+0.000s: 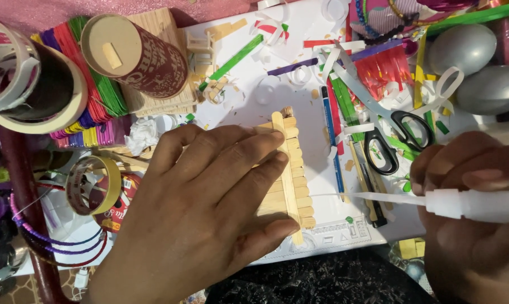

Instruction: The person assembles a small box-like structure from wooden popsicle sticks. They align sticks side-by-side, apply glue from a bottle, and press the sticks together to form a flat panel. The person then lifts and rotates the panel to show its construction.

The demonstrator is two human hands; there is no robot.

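A flat panel of pale wooden craft sticks lies mid-desk on white paper, pinned under the left hand, whose fingers are spread flat. To its right, the right hand is closed around a white glue bottle, its nozzle pointing at the panel. Black-handled scissors and coloured sticks lie farther off.
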